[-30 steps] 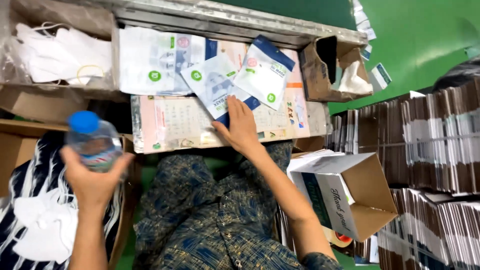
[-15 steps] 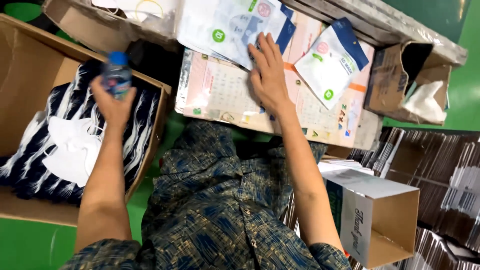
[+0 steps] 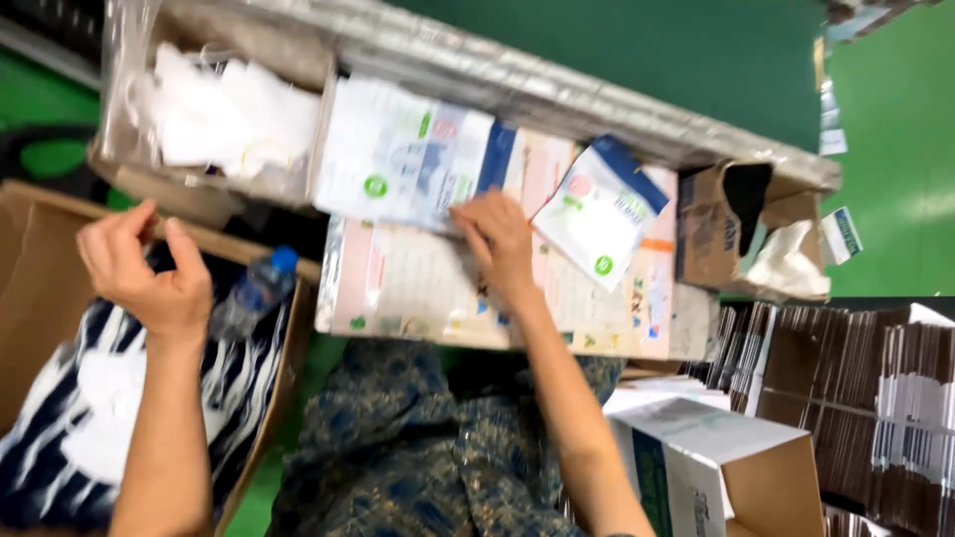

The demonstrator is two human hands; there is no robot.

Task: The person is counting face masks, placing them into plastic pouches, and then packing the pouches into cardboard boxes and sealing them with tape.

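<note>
Seated person, seen from above; patterned trousers (image 3: pixel 398 447) fill the lower centre. Left, a large open carton (image 3: pixel 40 298) holds dark striped cloth (image 3: pixel 229 388) with white masks (image 3: pixel 99 428) lying on it. Across the lap lies a flat board (image 3: pixel 418 288) covered with printed sheets. Beyond it, a tray (image 3: pixel 214 169) lined with clear film holds more white masks. Right, a small brown box (image 3: pixel 711 234) with white material in it stands at the board's end; below it, an open white-and-brown carton (image 3: pixel 716 467); further right, stacks of flattened cartons (image 3: pixel 856 388).

On the board lie two flat mask packets: one white-and-blue (image 3: pixel 398 159) at upper left, one tilted (image 3: pixel 597 214) just beside the right hand.

Right hand (image 3: pixel 497 239): palm down, fingers spread, pressing the lower edge of the upper-left packet; nothing gripped.

Left hand (image 3: pixel 144 268): raised over the large carton, fingers loosely curled, empty.

Bottle (image 3: pixel 254 293): clear, blue cap, lying tilted at the carton's inner edge, just beside the left hand but apart from it; blur makes its exact resting point uncertain.
</note>
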